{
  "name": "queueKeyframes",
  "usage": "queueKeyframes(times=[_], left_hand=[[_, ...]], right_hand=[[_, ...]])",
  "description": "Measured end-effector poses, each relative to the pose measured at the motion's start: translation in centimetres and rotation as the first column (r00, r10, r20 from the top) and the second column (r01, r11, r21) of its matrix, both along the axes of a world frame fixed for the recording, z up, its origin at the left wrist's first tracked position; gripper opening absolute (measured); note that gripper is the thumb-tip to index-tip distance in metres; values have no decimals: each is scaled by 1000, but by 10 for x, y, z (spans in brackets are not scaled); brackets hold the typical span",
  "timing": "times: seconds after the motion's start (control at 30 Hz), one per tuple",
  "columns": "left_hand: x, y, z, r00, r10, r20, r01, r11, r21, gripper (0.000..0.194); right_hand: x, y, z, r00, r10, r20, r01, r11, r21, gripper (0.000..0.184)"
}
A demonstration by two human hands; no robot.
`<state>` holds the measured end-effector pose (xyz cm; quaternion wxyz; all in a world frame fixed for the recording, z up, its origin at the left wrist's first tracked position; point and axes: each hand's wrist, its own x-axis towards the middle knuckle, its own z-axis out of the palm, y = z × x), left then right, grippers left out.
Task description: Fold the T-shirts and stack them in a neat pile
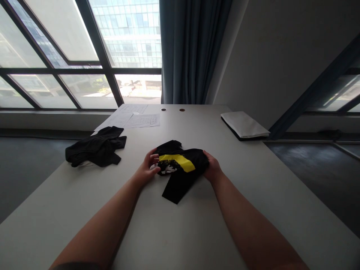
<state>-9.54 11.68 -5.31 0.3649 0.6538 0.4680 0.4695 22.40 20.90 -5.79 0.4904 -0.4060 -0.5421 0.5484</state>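
Black shirt (182,165) with yellow stripe is lying bunched on the worktop (180,232), between the left hand (150,165) and the right hand (212,167). The right hand is grasping one edge; the left hand is touching the opposite edge with bent fingers, its grip I cannot tell. Dark clothing (95,148) is lying left of the left hand.

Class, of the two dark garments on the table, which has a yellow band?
The middle garment, between the left hand and right hand: a yellow band crosses it. The other garment, lying farther left, shows no yellow.
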Motion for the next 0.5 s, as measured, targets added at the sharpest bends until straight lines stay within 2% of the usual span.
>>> queueKeyframes(times=[0.1, 0.17, 0.27, 0.33, 0.43, 0.5], left_hand=[[3, -3, 1, 959, -98, -265, 95, 995, -23, 103], [9, -5, 3, 900, -62, -431, 74, 997, 11, 96], [16, -5, 3, 851, 16, -526, 35, 996, 87, 78], [16, -3, 3, 848, 48, -527, 11, 994, 108, 67], [13, -1, 3, 850, 90, -519, -60, 995, 74, 56], [11, 0, 3, 848, 123, -515, -117, 992, 45, 51]], right_hand=[[0, 5, 1, 999, -32, -34, 32, 999, 3, 65], [-1, 4, 1, 996, -48, -70, 49, 999, 3, 68], [-4, -3, 2, 987, -110, -119, 117, 992, 55, 71], [-7, -10, 3, 992, -122, -25, 124, 981, 148, 73], [-11, -19, 5, 964, -104, 247, 31, 959, 283, 72], [-13, -22, 5, 932, -97, 348, -25, 944, 330, 69]])
